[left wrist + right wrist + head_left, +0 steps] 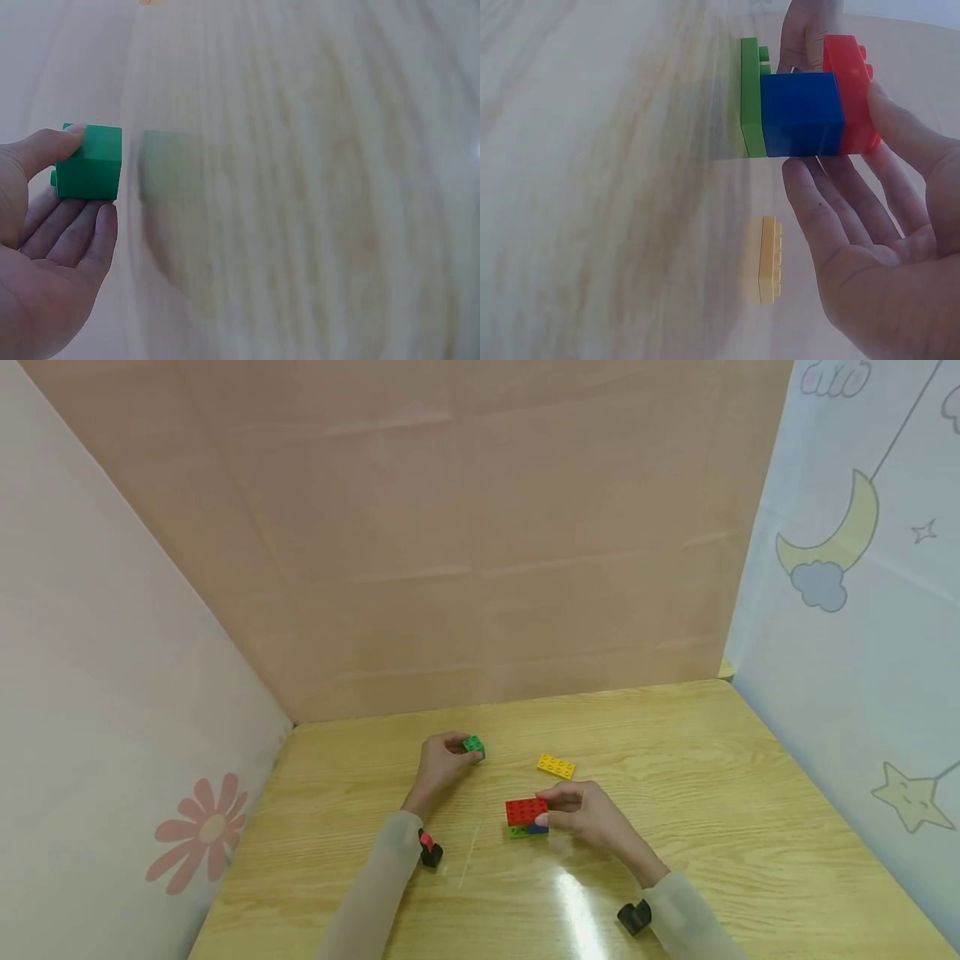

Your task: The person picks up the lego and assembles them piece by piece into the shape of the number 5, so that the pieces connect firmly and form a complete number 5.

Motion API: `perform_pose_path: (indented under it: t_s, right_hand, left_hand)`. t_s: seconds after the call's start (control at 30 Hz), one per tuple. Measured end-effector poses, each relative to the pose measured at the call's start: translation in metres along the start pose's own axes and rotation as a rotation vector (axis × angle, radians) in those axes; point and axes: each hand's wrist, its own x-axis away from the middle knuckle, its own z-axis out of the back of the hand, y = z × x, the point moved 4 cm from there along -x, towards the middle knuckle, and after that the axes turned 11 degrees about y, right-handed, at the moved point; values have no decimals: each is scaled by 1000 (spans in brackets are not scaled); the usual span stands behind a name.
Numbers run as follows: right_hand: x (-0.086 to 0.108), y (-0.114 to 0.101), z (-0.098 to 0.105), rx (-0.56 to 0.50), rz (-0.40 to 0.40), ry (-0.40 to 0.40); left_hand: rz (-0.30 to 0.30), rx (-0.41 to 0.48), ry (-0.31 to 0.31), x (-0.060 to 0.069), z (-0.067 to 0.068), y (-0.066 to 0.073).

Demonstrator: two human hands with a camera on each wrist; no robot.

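My left hand (442, 766) pinches a dark green toy brick (473, 746), studs up, between thumb and fingers. In the left wrist view the green brick (90, 163) is close to the tabletop, thumb on one side and fingers on the other. My right hand (588, 814) holds a red brick (525, 810) at its right end. That red brick (847, 97) sits on a blue brick (801, 116), which stands on a thin light green brick (751, 97). The red one overhangs the blue, leaving a gap above some light green studs.
A flat yellow brick (556, 766) lies studs up on the wooden table (660, 752), just beyond my right hand. A pinkish-brown sheet (480, 552) hangs behind the table. Pale printed sheets stand at left and right. Dark wrist cameras (634, 917) sit on both sleeves.
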Motion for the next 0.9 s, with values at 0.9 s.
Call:
perform_pose_path:
  t_s: [0.9]
  right_hand:
    - [1,1,0,-1,4,5]
  left_hand:
    - [-123,-7,-132,21,19,41]
